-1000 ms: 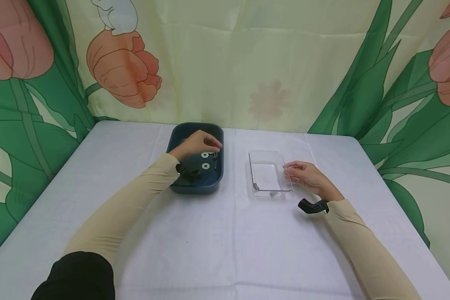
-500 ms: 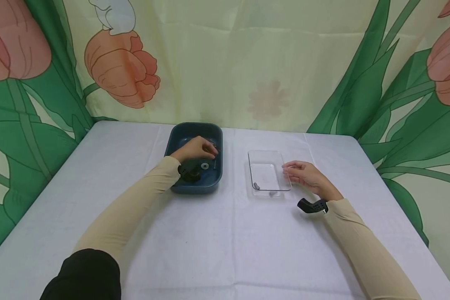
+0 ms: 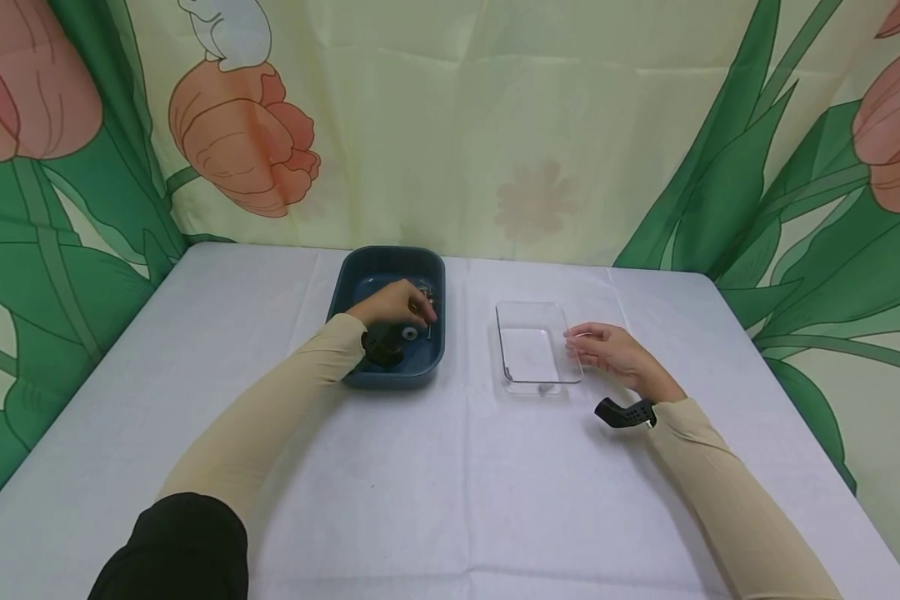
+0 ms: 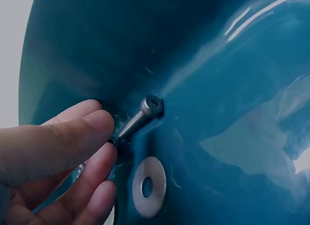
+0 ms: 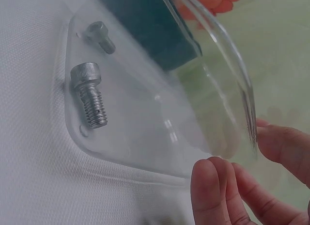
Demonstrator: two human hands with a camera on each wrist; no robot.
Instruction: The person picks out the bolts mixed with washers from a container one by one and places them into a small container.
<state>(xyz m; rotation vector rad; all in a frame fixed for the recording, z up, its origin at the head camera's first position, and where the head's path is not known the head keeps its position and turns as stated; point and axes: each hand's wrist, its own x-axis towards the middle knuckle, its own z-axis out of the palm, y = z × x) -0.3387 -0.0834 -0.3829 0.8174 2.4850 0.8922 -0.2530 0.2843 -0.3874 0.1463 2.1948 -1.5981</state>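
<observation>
My left hand (image 3: 399, 305) reaches into the dark blue tray (image 3: 394, 381), thumb and fingers curled close together. In the left wrist view, a silver socket-head bolt (image 4: 140, 116) lies with its threaded end right at the fingertips; I cannot tell whether they pinch it. A flat washer (image 4: 149, 187) is beside it. My right hand (image 3: 615, 357) holds the right edge of a clear plastic box (image 3: 537, 382), thumb on one side of the wall and fingers on the other. In the right wrist view, a large bolt (image 5: 90, 96) and a smaller-looking bolt (image 5: 101, 37) lie in the box.
A white cloth (image 3: 420, 483) covers the table, its back edge meeting a flower-printed curtain (image 3: 450, 125). More small metal hardware (image 3: 427, 293) lies in the tray near its right wall. Each wrist carries a black camera mount (image 3: 624, 413).
My left hand has come down and slightly toward me inside the tray, its fingers drawing closer together near the bolt. The right hand stays in place at the box.
</observation>
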